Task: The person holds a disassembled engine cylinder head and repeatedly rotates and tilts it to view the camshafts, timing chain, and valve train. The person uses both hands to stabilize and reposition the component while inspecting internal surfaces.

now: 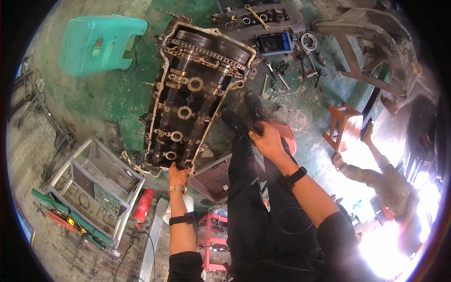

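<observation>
A grimy engine with its top uncovered stands ahead of me, showing a timing chain at the far end and camshafts along its length. My left hand is closed on the near end of its rim; some fingertips are hidden behind the edge. Off to the right, over my legs, my right hand is apart from the engine. Its fingers are curled together around something small and dark that I cannot make out.
A valve cover with a wrench lies far off, near a blue tray and loose tools. Around stand a green stool, a brown stool, a metal frame and a fire extinguisher. Another person is at right.
</observation>
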{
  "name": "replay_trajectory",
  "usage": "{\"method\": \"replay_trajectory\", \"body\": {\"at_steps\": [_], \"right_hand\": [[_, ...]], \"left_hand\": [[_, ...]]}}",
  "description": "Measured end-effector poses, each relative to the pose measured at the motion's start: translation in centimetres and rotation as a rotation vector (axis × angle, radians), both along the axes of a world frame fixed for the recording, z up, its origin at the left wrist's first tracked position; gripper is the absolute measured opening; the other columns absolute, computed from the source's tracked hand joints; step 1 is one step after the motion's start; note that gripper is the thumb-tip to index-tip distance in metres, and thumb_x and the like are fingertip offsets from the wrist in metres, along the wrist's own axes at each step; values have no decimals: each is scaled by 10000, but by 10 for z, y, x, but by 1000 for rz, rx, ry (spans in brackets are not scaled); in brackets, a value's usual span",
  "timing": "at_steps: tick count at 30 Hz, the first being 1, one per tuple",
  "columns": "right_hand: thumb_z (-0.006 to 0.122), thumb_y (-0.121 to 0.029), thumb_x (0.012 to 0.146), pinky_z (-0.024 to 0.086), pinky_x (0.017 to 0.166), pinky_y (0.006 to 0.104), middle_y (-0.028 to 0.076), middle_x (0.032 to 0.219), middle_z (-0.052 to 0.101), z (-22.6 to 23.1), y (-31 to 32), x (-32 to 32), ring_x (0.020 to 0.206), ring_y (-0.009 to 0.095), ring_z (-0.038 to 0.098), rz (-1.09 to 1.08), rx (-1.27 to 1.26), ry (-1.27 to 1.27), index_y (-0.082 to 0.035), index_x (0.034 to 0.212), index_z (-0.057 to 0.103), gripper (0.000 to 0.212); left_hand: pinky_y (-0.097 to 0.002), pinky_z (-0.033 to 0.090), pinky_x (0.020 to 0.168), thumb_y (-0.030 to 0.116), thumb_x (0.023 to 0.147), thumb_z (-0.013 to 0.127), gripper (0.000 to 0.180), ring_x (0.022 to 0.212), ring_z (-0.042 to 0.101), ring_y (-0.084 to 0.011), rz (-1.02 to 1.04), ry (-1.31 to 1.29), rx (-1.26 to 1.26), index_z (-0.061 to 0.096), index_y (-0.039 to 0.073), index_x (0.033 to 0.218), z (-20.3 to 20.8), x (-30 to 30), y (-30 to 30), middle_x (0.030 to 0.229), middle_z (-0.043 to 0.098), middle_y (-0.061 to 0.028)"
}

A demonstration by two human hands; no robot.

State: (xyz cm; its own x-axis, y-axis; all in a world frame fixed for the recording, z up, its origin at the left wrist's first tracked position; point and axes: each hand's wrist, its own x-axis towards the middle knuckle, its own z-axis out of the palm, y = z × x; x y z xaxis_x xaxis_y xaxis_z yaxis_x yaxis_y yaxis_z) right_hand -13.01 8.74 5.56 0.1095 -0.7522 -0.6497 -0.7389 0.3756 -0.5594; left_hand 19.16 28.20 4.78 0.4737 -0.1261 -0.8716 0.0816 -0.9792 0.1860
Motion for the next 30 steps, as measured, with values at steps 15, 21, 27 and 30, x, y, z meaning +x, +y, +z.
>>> {"method": "replay_trajectory", "body": {"at_steps": [15, 21, 27, 30], "right_hand": [[726, -178, 855, 527, 836, 357, 184, 1040, 712, 6, -92, 3, 945, 235, 692, -79, -68, -108, 69, 1151, 621, 399], [777, -200, 805, 512, 897, 394, 226, 1173, 653, 38, -160, 25, 1046, 328, 656, 130, -551, -17, 62, 1257, 546, 571], [804, -217, 739, 452, 977, 434, 214, 1272, 559, 49, -194, 55, 1167, 404, 538, 456, -726, 12, 25, 1310, 498, 691], [784, -192, 742, 449, 969, 448, 203, 1256, 549, 46, -200, 65, 1150, 406, 529, 599, -667, 76, 9, 1340, 461, 709]], "left_hand": [[-331, 505, 628, 61, 672, 795, 438, 685, 625, -178, -215, -52, 63, 624, -40, 1063, 24, -3, 16, 860, 718, -107], [-336, 524, 688, 64, 686, 776, 471, 740, 663, -219, -161, -53, 49, 622, -52, 1115, 24, -9, -7, 887, 727, -130], [-350, 529, 805, 78, 689, 772, 496, 882, 694, -291, -297, -86, -37, 619, -53, 1142, 29, -10, -14, 989, 725, -184], [-368, 533, 816, 99, 693, 775, 502, 908, 697, -321, -348, -113, -58, 621, -46, 1148, 23, -10, -13, 1001, 720, -206]]}}
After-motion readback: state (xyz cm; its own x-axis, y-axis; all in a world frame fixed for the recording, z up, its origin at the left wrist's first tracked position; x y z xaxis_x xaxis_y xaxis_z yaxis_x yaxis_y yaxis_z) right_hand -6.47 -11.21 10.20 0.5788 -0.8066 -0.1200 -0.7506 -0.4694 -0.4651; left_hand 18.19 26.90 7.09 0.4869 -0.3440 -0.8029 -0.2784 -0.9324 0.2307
